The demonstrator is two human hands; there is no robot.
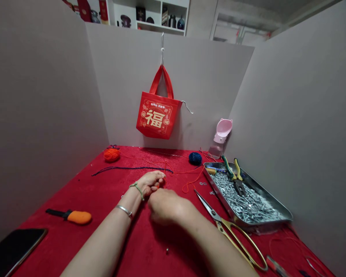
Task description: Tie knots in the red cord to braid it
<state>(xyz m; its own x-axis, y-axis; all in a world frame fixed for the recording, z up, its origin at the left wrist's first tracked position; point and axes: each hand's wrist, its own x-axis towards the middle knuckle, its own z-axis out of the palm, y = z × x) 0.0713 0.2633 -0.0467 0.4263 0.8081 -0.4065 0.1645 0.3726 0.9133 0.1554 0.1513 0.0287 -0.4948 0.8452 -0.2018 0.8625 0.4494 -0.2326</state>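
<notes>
- One right hand [168, 207] is nearest, centre of the frame: back upward, fingers curled under, so I cannot tell what they hold.
- Left hand [152, 184], just beyond, has its fingertips closed together on red thread [187, 172]; its forearm slants from lower left.
- From these fingertips, one strand runs toward upper centre; loose loops lie at right, near the metal tray [264, 192].
</notes>
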